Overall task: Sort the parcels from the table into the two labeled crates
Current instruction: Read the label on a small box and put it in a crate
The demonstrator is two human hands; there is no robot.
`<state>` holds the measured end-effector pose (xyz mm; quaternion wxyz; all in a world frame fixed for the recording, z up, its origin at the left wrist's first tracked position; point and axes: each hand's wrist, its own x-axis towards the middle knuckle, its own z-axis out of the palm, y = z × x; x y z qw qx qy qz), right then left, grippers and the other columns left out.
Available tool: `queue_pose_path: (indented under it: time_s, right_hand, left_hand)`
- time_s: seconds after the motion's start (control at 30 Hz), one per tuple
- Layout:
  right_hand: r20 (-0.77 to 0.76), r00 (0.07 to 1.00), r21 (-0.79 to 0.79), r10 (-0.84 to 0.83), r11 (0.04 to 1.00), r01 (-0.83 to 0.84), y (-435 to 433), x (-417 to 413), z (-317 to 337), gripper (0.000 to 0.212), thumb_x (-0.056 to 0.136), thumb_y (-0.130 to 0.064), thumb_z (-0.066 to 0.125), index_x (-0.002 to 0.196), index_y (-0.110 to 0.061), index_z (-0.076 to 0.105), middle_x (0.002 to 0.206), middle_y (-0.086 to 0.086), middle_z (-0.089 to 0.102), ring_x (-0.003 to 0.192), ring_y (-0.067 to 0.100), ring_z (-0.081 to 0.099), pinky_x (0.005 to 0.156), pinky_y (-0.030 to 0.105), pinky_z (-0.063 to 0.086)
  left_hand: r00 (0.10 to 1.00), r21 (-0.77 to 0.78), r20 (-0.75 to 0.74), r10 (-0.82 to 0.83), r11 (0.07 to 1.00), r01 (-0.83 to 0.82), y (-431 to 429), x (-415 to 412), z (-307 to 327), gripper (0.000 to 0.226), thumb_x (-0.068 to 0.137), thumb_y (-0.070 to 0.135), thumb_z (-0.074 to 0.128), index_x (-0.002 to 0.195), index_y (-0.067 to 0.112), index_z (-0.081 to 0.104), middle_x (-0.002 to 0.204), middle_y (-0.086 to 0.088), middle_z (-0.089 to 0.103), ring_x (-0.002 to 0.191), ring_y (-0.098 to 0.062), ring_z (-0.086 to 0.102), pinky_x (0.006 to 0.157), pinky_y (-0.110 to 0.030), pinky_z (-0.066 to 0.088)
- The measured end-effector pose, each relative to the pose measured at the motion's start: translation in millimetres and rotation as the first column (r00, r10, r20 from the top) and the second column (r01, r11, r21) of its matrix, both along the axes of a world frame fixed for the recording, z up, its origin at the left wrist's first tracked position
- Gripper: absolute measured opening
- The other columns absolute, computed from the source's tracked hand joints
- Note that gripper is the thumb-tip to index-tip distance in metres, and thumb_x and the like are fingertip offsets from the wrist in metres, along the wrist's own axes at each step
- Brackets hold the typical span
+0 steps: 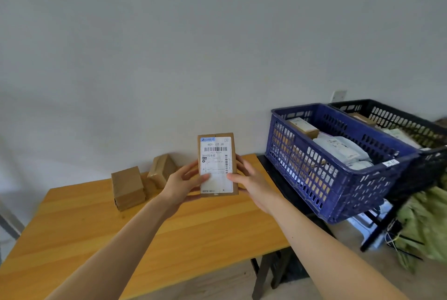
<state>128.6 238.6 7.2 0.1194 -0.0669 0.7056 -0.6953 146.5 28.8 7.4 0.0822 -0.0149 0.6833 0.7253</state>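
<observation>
Fingers round box (mailers in blue crate)

Two crates here: one dark blue slotted plastic crate, one black slotted plastic crate. Three parcels: one white-labelled brown cardboard parcel, two plain brown cardboard boxes. One yellow wooden table.

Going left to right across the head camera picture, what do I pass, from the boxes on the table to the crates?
plain cardboard box → taped box → left hand → labelled parcel held in both hands → right hand → blue crate → black crate
</observation>
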Motion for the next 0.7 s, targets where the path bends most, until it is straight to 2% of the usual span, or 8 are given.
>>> queue_pose_path:
  time_s: [0.13,0.23,0.27,0.37,0.43,0.57,0.63,0.7]
  right_hand:
    - [0.023,0.995,0.010,-0.099,0.995,0.099,42.7,9.1,-5.8,0.068,0.088,-0.017,0.068,0.144,-0.040,0.036,0.128,-0.021,0.059,0.107,0.001,0.061,0.071,0.023,0.053]
    - [0.052,0.989,0.011,-0.142,0.990,0.141,78.0,14.4,-6.1,0.067,0.089,-0.020,0.067,0.143,-0.044,0.035,0.116,-0.033,0.059,0.097,-0.009,0.062,0.064,0.017,0.052]
    - [0.062,0.986,0.012,-0.158,0.987,0.157,90.0,16.1,-5.3,0.067,0.089,-0.020,0.067,0.142,-0.045,0.035,0.113,-0.035,0.059,0.096,-0.009,0.061,0.066,0.018,0.052]
    - [0.088,0.975,-0.006,-0.206,0.978,0.207,131.5,22.6,-3.0,0.063,0.088,-0.021,0.068,0.135,-0.051,0.038,0.115,-0.032,0.058,0.105,0.000,0.056,0.092,0.045,0.049]
    - [0.097,0.969,-0.011,-0.226,0.973,0.229,161.2,28.3,1.4,0.057,0.089,-0.021,0.068,0.126,-0.054,0.041,0.115,-0.031,0.058,0.109,0.004,0.054,0.097,0.053,0.047]
    - [0.095,0.961,-0.024,-0.260,0.964,0.263,228.8,40.8,9.4,0.053,0.089,-0.019,0.067,0.120,-0.056,0.045,0.121,-0.024,0.059,0.114,0.010,0.056,0.091,0.049,0.052]
    - [0.101,0.954,-0.032,-0.283,0.957,0.287,263.8,46.5,8.9,0.055,0.089,-0.018,0.068,0.126,-0.052,0.045,0.123,-0.021,0.061,0.113,0.011,0.057,0.089,0.048,0.054]
    - [0.111,0.949,-0.032,-0.295,0.953,0.300,299.4,54.8,8.0,0.059,0.088,-0.018,0.068,0.132,-0.047,0.043,0.122,-0.020,0.062,0.109,0.009,0.060,0.078,0.040,0.057]
  left_hand:
    - [0.998,-0.042,0.000,-0.061,0.997,0.061,47.5,-6.9,-0.7,0.058,0.080,0.029,0.075,0.131,0.040,0.050,0.121,0.011,0.066,0.095,-0.013,0.071,0.069,-0.030,0.059]
    - [0.995,-0.077,-0.004,-0.104,0.992,0.104,85.7,-9.8,0.6,0.051,0.082,0.031,0.074,0.124,0.046,0.050,0.121,0.012,0.065,0.091,-0.010,0.071,0.067,-0.028,0.058]
    - [0.993,-0.083,-0.008,-0.116,0.990,0.115,97.8,-11.1,1.6,0.049,0.082,0.031,0.074,0.121,0.048,0.050,0.121,0.013,0.065,0.090,-0.009,0.071,0.068,-0.029,0.059]
    - [0.988,-0.104,-0.008,-0.155,0.983,0.153,140.6,-13.6,6.2,0.051,0.083,0.030,0.073,0.127,0.044,0.050,0.122,0.012,0.064,0.089,-0.010,0.072,0.070,-0.031,0.059]
    - [0.983,-0.113,-0.007,-0.184,0.977,0.182,171.6,-13.7,9.8,0.058,0.084,0.031,0.072,0.135,0.039,0.048,0.123,0.011,0.065,0.089,-0.011,0.072,0.068,-0.030,0.058]
    - [0.974,-0.144,-0.008,-0.227,0.964,0.224,239.9,-9.4,17.5,0.060,0.085,0.033,0.071,0.139,0.038,0.045,0.122,0.008,0.065,0.092,-0.014,0.071,0.071,-0.031,0.059]
    - [0.972,-0.138,-0.003,-0.236,0.963,0.233,274.7,-4.8,19.7,0.058,0.085,0.032,0.071,0.137,0.038,0.047,0.119,0.007,0.067,0.090,-0.012,0.072,0.067,-0.029,0.059]
    - [0.971,-0.125,0.014,-0.239,0.963,0.239,311.6,2.9,20.7,0.055,0.085,0.031,0.071,0.134,0.039,0.048,0.115,0.007,0.068,0.088,-0.011,0.072,0.065,-0.027,0.058]
